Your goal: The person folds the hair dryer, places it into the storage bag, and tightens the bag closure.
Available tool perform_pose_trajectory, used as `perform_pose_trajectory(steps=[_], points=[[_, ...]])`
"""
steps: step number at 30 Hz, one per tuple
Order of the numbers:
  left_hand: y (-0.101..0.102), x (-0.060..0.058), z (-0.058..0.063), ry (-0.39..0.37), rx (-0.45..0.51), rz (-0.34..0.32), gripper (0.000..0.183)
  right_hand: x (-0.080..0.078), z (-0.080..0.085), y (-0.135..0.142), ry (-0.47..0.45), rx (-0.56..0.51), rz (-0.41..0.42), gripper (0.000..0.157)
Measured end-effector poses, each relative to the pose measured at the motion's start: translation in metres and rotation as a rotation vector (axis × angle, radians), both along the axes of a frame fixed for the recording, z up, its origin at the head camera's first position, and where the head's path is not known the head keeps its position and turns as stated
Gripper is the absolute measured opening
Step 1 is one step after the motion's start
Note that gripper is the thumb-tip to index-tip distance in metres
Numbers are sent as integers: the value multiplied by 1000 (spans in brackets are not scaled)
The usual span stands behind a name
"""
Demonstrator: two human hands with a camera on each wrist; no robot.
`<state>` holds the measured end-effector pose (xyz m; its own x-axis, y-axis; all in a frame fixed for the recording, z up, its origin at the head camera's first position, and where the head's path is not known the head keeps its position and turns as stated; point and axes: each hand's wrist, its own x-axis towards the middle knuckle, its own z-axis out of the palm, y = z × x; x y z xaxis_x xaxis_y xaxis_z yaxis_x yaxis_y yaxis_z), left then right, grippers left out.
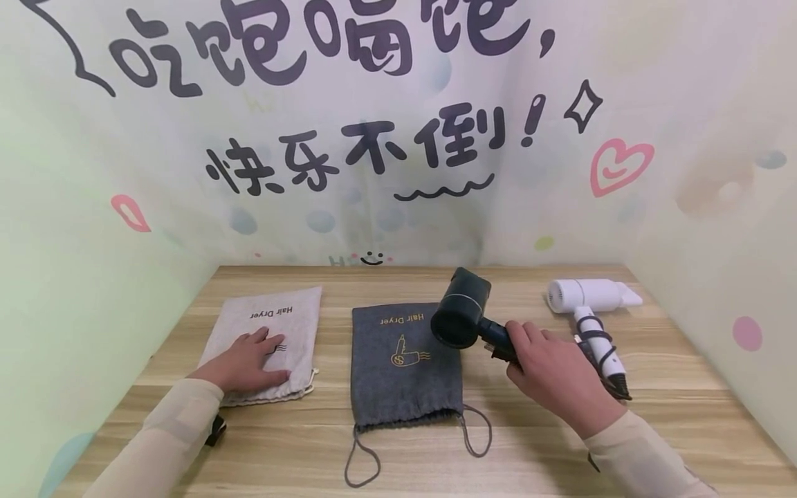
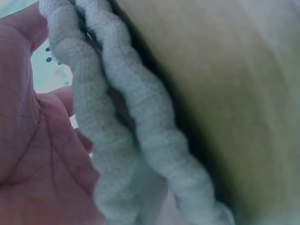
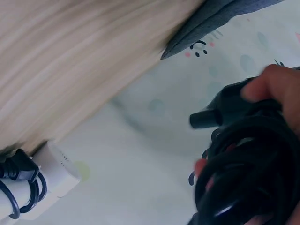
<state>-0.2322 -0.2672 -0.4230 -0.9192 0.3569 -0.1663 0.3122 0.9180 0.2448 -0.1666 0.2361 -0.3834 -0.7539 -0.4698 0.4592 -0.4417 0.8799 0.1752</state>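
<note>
My right hand [image 1: 554,370] grips a black hair dryer [image 1: 461,311] by its handle, above the right part of a dark grey drawstring bag [image 1: 405,387]. In the right wrist view the dryer's black cord [image 3: 248,154] is bundled beside the fingers. My left hand [image 1: 245,363] rests on a light beige drawstring bag [image 1: 295,339], fingers loosely spread over its printed face. Close up in the left wrist view, the bag's gathered mouth [image 2: 154,122] lies beside the palm [image 2: 42,154], its two edges slightly parted. Both bags lie flat, printed "Hair Dryer" upside down from here.
At the right back of the wooden table [image 1: 299,456] lies a white hair dryer [image 1: 594,294], its black cord wound round the handle. Loops of grey drawstring [image 1: 367,470] stick out from the dark bag toward me. A printed cloth wall [image 1: 373,228] stands behind the table.
</note>
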Motion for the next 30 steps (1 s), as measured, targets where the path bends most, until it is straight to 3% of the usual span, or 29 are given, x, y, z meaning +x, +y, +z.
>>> perform_pose_trajectory(steps=[5,10,14,18,23,30], points=[[1,-1,-1,1,-3,4,86,-3,-3,3,105,16,63,47],[1,-1,-2,-3,-10,7,86,-3,-3,6,210,91,56,63],[0,-1,-2,1,-14,5,85,-3,-2,6,254,73,68,66],[0,0,-2,1,-10,3,86,-4,2,7,280,5,144,52],[0,1,-1,5,-10,1,85,-4,7,5,320,-19,223,21],[1,1,-2,3,-14,8,85,-5,11,-4,419,0,192,24]])
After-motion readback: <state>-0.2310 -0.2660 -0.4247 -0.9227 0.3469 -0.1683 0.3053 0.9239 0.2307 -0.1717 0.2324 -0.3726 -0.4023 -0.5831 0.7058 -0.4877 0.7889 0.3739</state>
